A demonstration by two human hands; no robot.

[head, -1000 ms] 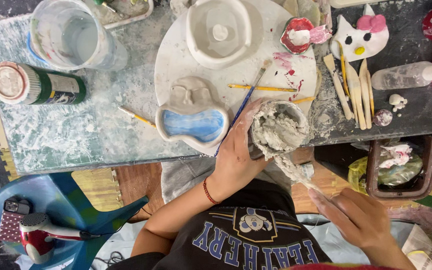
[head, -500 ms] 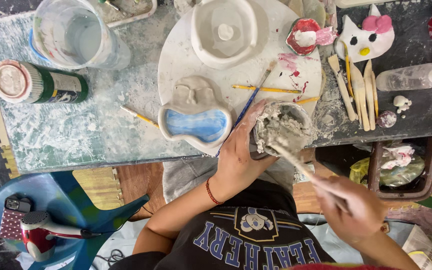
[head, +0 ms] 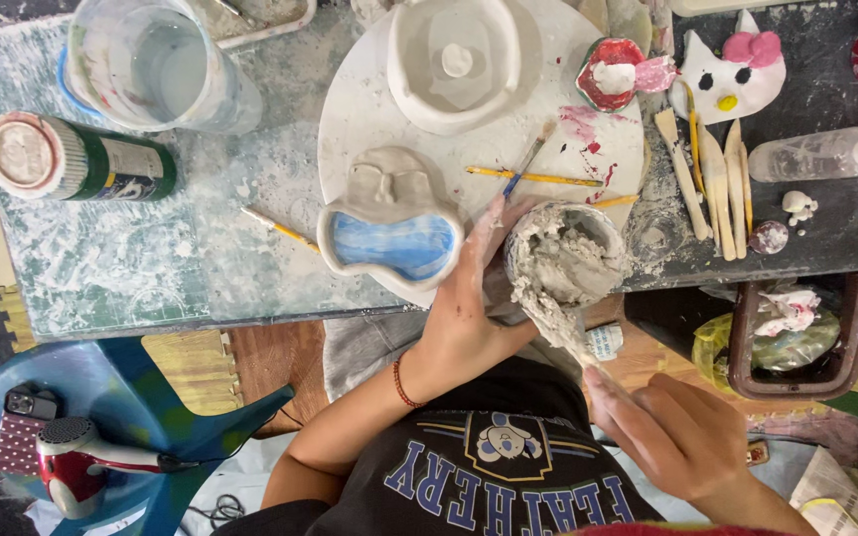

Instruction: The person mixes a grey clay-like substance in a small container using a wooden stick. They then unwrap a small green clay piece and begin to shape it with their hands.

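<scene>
- My left hand [head: 464, 318] wraps the near side of the clay-caked cup [head: 560, 260], fingers curled against its wall and the thumb reaching up past its rim; a red bead bracelet [head: 401, 381] sits on that wrist.
- The cup stands at the table's near edge, touching the rim of the round white board [head: 369, 109] on its right side, and is full of lumpy grey clay.
- My right hand [head: 682, 437] is below the cup, off the table, with fingers pressed together in a pinch on a clay-smeared stick [head: 573, 342] whose far end rests in the cup's near lip.
- Just left of the cup, on the board, lies a shallow clay dish with a blue-glazed hollow [head: 389, 243]; my left fingertips come close to its right edge.
- Above the cup on the board are a blue-handled brush [head: 526, 164] and a yellow one [head: 533, 179], crossing.
- Further up from the cup sits a white clay bowl [head: 454, 60].
- Right of the cup, wooden modelling tools [head: 712, 179] lie side by side, with a white cat-face piece [head: 732, 74] beyond them.
- Far left of the cup, a green can [head: 76, 164] lies on its side beside a clear plastic jug [head: 156, 65].
</scene>
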